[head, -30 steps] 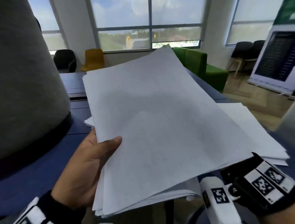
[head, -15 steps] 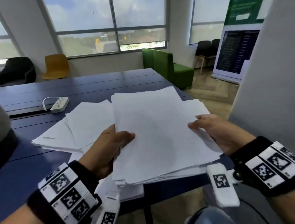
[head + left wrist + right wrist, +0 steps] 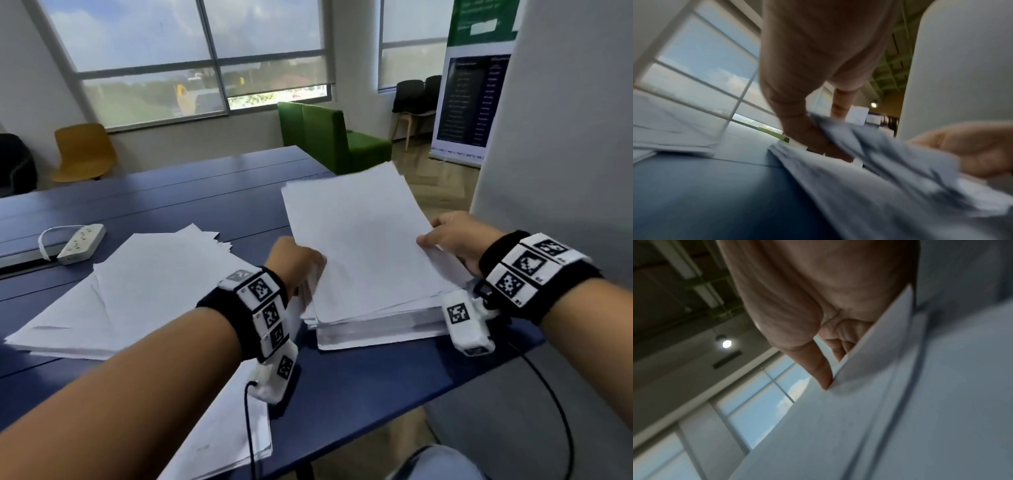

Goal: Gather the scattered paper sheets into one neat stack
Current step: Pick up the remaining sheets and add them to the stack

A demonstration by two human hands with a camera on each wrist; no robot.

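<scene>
A thick bundle of white paper sheets [image 3: 359,246] is held tilted between both hands, its near end on a lower pile of sheets [image 3: 376,330] at the blue table's [image 3: 359,380] right side. My left hand [image 3: 299,263] grips the bundle's left edge, fingers curled round it. My right hand [image 3: 452,240] pinches the right edge, thumb on top. The left wrist view shows my left hand [image 3: 828,126] on ruffled sheet edges [image 3: 879,178]. In the right wrist view the thumb [image 3: 822,378] presses the paper [image 3: 859,418], with the fingers behind it.
A loose spread of sheets [image 3: 137,284] lies on the table's left half. More sheets [image 3: 226,428] overhang the near edge under my left forearm. A white power strip [image 3: 80,243] sits far left. A grey pillar [image 3: 555,171] stands close on the right.
The bundle has come down from in front of the camera and moved right, onto the pile by the table's right edge. My right hand has taken hold of its right edge.
</scene>
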